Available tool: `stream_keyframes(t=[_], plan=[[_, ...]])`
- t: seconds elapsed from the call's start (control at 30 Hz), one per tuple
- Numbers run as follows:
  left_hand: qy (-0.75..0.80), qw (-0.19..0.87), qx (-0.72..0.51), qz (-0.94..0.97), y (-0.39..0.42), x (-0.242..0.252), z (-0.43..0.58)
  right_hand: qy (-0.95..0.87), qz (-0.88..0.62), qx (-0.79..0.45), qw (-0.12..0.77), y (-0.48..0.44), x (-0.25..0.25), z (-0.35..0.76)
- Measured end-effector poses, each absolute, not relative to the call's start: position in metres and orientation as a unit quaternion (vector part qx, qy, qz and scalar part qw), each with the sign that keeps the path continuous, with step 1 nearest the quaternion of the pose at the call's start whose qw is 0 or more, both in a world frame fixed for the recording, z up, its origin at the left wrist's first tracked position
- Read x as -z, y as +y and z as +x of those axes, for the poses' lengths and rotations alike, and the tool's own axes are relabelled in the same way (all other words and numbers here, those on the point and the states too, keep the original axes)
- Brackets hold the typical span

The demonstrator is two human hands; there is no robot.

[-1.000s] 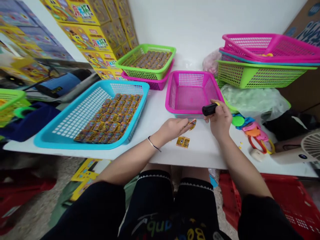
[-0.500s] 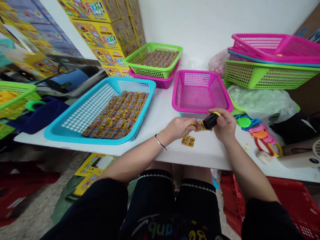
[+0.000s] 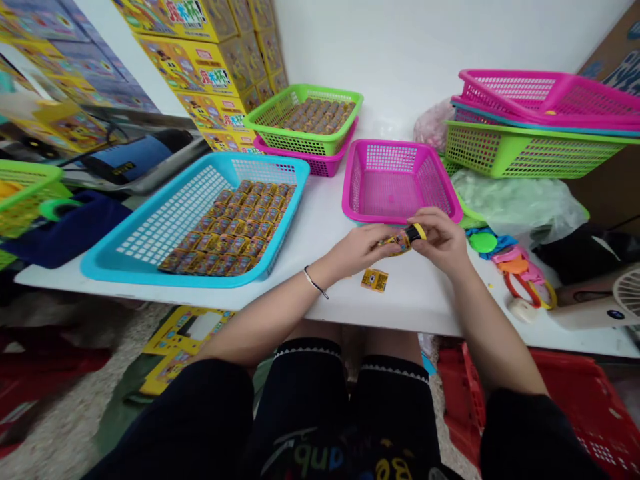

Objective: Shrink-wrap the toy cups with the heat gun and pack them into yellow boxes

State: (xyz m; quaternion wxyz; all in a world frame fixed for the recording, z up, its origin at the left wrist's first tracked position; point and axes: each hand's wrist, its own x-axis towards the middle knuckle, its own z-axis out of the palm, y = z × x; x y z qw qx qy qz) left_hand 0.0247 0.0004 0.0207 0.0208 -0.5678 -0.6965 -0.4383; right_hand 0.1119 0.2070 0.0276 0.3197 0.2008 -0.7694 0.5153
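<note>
A small black cup with a yellow rim (image 3: pixel 415 233) is held just above the table, in front of the pink basket (image 3: pixel 347 193). A printed yellow sleeve (image 3: pixel 401 243) covers part of the cup. My left hand (image 3: pixel 363 248) is closed around the sleeved end. The fingers of my right hand (image 3: pixel 441 240) grip the yellow-rimmed end. Below my left hand, a flat printed yellow label (image 3: pixel 375 280) lies on the table. To the left stands the blue basket (image 3: pixel 97 265), where rows of similar printed pieces (image 3: pixel 235 230) lie.
A green basket (image 3: pixel 255 123) of similar pieces rests on another pink basket (image 3: pixel 327 167) at the back. Yellow boxes (image 3: pixel 185 67) are stacked beside it. Stacked baskets (image 3: pixel 525 150), a plastic bag (image 3: pixel 520 200), coloured bands (image 3: pixel 523 267) and a small fan (image 3: pixel 600 300) are on the right.
The sleeve now covers more of the black cup, with less black showing. My hands have come closer together, and the camera view has shifted slightly.
</note>
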Motion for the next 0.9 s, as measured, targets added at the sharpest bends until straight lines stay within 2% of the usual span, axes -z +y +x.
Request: stream_keyframes(t=[0.17,0.23,0.37,0.47,0.7,0.9], plan=[[-0.656,-0.138,0.538,-0.511,0.004,-0.027,0.035,-0.798,0.225,-0.502,0.246,0.218,-0.032,0.115],[-0.660,-0.148,0.541,-0.500,0.005,-0.026,0.034,-0.793,0.223,-0.519,0.227,0.218,-0.030,0.114],[-0.675,-0.093,0.536,-0.499,0.005,-0.022,0.031,-0.782,0.218,-0.541,0.219,0.217,-0.021,0.107],[-0.681,-0.087,0.564,-0.460,0.006,-0.020,0.032,-0.804,0.204,-0.502,0.246,0.217,-0.017,0.103],[-0.549,-0.257,0.721,-0.335,0.014,-0.020,0.033,-0.882,0.193,-0.268,0.338,0.201,-0.020,0.115],[-0.467,-0.364,0.730,-0.340,0.016,-0.017,0.036,-0.853,0.232,-0.159,0.440,0.178,-0.013,0.119]])
